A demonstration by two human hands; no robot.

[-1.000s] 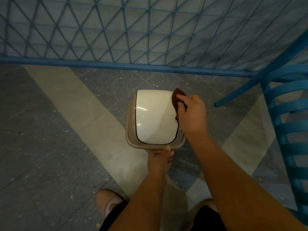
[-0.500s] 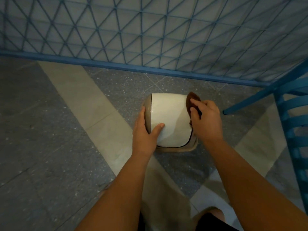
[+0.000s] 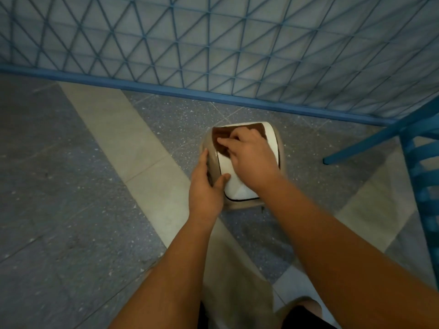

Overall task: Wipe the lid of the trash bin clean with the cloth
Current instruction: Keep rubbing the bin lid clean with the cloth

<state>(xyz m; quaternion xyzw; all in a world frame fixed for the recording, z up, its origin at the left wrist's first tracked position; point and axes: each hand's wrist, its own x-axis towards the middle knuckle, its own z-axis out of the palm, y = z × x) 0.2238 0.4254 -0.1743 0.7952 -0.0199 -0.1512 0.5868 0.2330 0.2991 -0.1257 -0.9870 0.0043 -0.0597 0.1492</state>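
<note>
A small beige trash bin [image 3: 257, 203] with a white swing lid [image 3: 237, 186] stands on the floor in front of me. A brown cloth [image 3: 221, 138] lies spread across the far half of the lid. My right hand [image 3: 251, 157] presses down flat on the cloth, fingers pointing left. My left hand [image 3: 205, 186] grips the bin's left rim, with the thumb resting on the lid's near left corner. The middle of the lid is hidden under my right hand.
A blue metal lattice fence [image 3: 213, 55] with a low rail runs behind the bin. A blue slatted chair [image 3: 422, 167] stands at the right, one leg reaching toward the bin. The floor is grey and beige tile [image 3: 71, 186]. My knees show at the bottom.
My right hand has swept the cloth from the lid's right edge leftward across its far half. The left hand, which moved from the front rim to the left side earlier, keeps its grip.
</note>
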